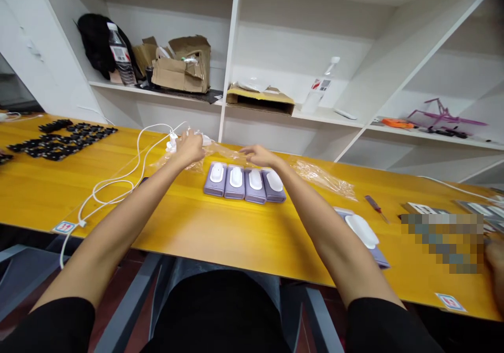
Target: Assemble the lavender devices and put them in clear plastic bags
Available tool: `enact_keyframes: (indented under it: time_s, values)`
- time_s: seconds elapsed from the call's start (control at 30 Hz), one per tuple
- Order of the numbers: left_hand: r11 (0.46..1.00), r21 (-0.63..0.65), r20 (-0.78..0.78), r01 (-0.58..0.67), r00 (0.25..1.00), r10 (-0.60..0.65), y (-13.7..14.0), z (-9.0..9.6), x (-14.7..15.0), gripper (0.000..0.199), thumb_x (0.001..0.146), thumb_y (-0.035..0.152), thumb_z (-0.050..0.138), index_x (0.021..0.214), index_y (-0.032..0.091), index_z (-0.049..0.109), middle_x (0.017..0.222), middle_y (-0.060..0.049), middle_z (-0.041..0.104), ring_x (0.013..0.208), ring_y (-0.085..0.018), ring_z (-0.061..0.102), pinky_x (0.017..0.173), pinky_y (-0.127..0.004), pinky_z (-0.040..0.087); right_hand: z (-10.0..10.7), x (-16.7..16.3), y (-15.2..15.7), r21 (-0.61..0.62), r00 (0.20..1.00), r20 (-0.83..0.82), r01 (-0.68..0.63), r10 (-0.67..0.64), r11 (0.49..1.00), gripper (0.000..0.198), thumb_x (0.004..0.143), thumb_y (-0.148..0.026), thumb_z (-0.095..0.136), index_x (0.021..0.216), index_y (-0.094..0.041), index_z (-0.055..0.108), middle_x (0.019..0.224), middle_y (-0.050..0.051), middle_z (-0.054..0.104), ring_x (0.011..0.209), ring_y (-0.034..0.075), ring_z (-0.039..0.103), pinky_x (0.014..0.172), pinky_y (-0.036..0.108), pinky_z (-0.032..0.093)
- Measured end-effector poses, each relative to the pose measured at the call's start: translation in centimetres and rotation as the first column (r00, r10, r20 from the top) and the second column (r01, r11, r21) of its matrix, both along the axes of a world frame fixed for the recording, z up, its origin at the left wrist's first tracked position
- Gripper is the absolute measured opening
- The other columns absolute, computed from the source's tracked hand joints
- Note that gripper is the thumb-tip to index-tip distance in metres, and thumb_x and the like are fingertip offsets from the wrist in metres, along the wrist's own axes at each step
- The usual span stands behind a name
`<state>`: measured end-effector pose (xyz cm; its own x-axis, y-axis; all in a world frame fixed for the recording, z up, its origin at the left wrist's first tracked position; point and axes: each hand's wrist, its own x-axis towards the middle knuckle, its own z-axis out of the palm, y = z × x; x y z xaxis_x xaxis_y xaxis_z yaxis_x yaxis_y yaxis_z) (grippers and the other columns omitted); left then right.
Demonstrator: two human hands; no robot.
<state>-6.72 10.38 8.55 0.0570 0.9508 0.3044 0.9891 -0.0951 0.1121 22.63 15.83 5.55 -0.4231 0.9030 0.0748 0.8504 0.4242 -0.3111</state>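
Observation:
At the back of the table, my left hand (191, 148) has its fingers curled down among white plugs (171, 142) and crumpled clear plastic; what it grips, if anything, is hidden. My right hand (260, 156) hovers behind a row of boxes with fingers stretched out and apart, holding nothing. Below and between my hands stand several light-purple boxes (235, 191) side by side. Each bears a white rounded oblong piece (235, 176) on top. Clear plastic film (224, 152) lies between my hands, along the table's back edge.
White cables (102, 188) loop across the left side, near rows of small black parts (65, 139). On the right lie plastic wrap (326, 179), another purple box with a white piece (362, 231) and a screwdriver (377, 209). Another person's hand (495, 261) shows at the right edge. Shelves stand behind.

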Motion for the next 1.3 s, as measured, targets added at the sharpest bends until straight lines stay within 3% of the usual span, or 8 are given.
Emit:
enact_keyframes:
  time_s: [0.27, 0.5, 0.7, 0.77, 0.87, 1.0, 1.17, 1.3]
  values:
    - [0.848, 0.221, -0.011, 0.482, 0.871, -0.492, -4.8, -6.7, 6.5, 0.03, 0.102, 0.025, 0.059, 0.125, 0.012, 0.073, 0.156, -0.022, 0.06, 0.151, -0.038, 0.05, 0.125, -0.057, 0.043, -3.3, 11.3, -3.7, 0.02, 0.784, 0.135, 0.609, -0.606, 0.793, 0.07, 0.085, -0.018, 0.068, 0.154, -0.01, 0.058, 0.169, 0.03, 0.046, 0.157, 0.053, 0.039, 0.125, 0.077, 0.029]
    - [0.797, 0.322, 0.03, 0.512, 0.835, -0.549, -6.2, -9.4, 7.9, 0.028, 0.109, 0.023, 0.049, 0.117, 0.015, 0.075, 0.147, -0.019, 0.068, 0.149, -0.036, 0.054, 0.12, -0.056, 0.044, -8.4, 14.5, -6.1, 0.098, 0.713, 0.135, 0.682, -0.688, 0.725, 0.04, 0.093, -0.012, 0.056, 0.128, -0.001, 0.074, 0.135, 0.037, 0.069, 0.134, 0.042, 0.063, 0.115, 0.055, 0.043]
    - [0.786, 0.423, 0.155, 0.451, 0.819, -0.553, -6.7, -8.7, 7.0, 0.027, 0.11, 0.024, 0.049, 0.117, 0.015, 0.074, 0.138, -0.018, 0.072, 0.139, -0.032, 0.061, 0.118, -0.051, 0.047, -6.5, 14.2, -6.7, 0.307, 0.752, -0.076, 0.642, -0.654, 0.703, 0.048, 0.102, -0.011, 0.037, 0.132, -0.006, 0.073, 0.137, 0.028, 0.071, 0.13, 0.035, 0.065, 0.112, 0.044, 0.048]
    - [0.757, 0.489, 0.185, 0.434, 0.796, -0.576, -6.8, -8.7, 7.1, 0.029, 0.111, 0.025, 0.049, 0.12, 0.013, 0.073, 0.137, -0.019, 0.073, 0.136, -0.032, 0.064, 0.117, -0.05, 0.048, -5.0, 13.0, -7.0, 0.429, 0.779, -0.199, 0.615, -0.594, 0.662, 0.048, 0.108, -0.018, 0.031, 0.132, -0.01, 0.072, 0.134, 0.024, 0.072, 0.131, 0.031, 0.065, 0.115, 0.044, 0.049]
    - [0.67, 0.605, 0.227, 0.43, 0.714, -0.663, -6.7, -9.0, 7.4, 0.031, 0.111, 0.035, 0.055, 0.125, 0.013, 0.072, 0.133, -0.02, 0.075, 0.132, -0.031, 0.068, 0.116, -0.05, 0.051, -3.4, 10.0, -7.8, 0.737, 0.876, -0.455, 0.47, -0.157, 0.485, 0.032, 0.11, -0.028, 0.043, 0.114, -0.017, 0.074, 0.113, 0.019, 0.076, 0.114, 0.03, 0.073, 0.105, 0.047, 0.058]
    - [0.578, 0.703, 0.366, 0.415, 0.485, -0.794, -6.7, -9.6, 7.5, 0.044, 0.11, 0.054, 0.057, 0.121, 0.015, 0.074, 0.112, -0.016, 0.08, 0.106, -0.027, 0.077, 0.096, -0.043, 0.061, -4.0, 4.7, -9.3, 0.95, 0.914, -0.258, 0.181, 0.312, 0.256, 0.019, 0.107, -0.018, 0.054, 0.114, -0.022, 0.072, 0.11, 0.015, 0.079, 0.116, 0.028, 0.078, 0.102, 0.045, 0.064]
    - [0.608, 0.684, 0.495, 0.402, 0.357, -0.792, -6.7, -9.5, 6.5, 0.074, 0.111, 0.073, 0.031, 0.137, 0.016, 0.07, 0.117, -0.017, 0.08, 0.086, -0.024, 0.078, 0.084, -0.04, 0.062, -6.6, 0.3, -11.5, 0.923, 0.847, -0.065, -0.149, 0.528, 0.354, 0.025, 0.105, -0.011, 0.06, 0.123, -0.024, 0.07, 0.122, 0.014, 0.081, 0.137, 0.031, 0.073, 0.106, 0.049, 0.068]
    - [0.534, 0.669, 0.302, 0.517, 0.467, -0.831, -6.8, -9.0, 5.9, 0.097, 0.102, 0.087, 0.034, 0.17, 0.018, 0.039, 0.162, -0.026, 0.056, 0.132, -0.037, 0.07, 0.109, -0.05, 0.057, -7.1, -0.8, -12.9, 0.926, 0.778, -0.177, -0.075, 0.602, 0.37, 0.034, 0.105, -0.005, 0.054, 0.131, -0.025, 0.062, 0.134, 0.016, 0.077, 0.138, 0.03, 0.072, 0.105, 0.05, 0.069]
